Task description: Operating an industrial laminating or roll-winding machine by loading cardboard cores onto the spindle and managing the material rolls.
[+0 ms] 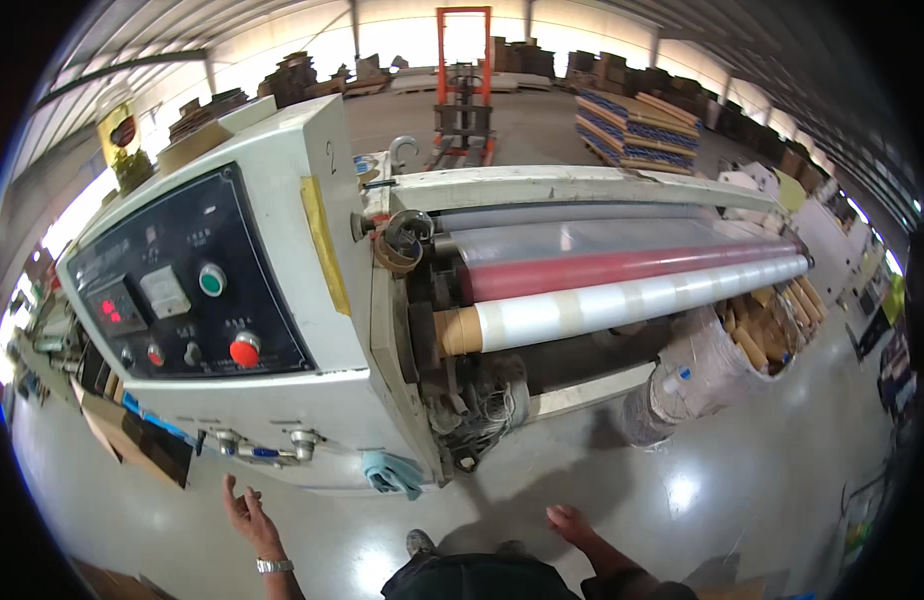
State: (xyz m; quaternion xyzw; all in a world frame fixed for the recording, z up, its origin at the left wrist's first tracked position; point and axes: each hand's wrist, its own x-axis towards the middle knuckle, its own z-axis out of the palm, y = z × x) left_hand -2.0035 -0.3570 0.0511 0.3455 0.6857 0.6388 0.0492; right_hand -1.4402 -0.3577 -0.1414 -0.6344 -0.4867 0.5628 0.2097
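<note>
My left hand (250, 518), with a metal watch on its wrist, is held in the air below the front of a white machine cabinet (327, 395). Its fingers are apart and hold nothing. Closest to it are metal knobs (302, 444) on the cabinet's lower face. My right hand (570, 522) hangs over the floor, its fingers curled in with nothing seen in them. Ahead of it, a roll of white film (592, 305) on a brown core lies across the machine, in front of a red roller (622, 268). A teal cloth (392, 474) hangs at the cabinet's lower corner.
A dark control panel (187, 275) carries a red button (244, 350) and a green button (212, 280). Tape rolls (402, 240) hang beside the rollers. A plastic-wrapped bin (697, 375) of cardboard tubes stands right. Behind are an orange lift truck (464, 100) and a stacked pallet (637, 130).
</note>
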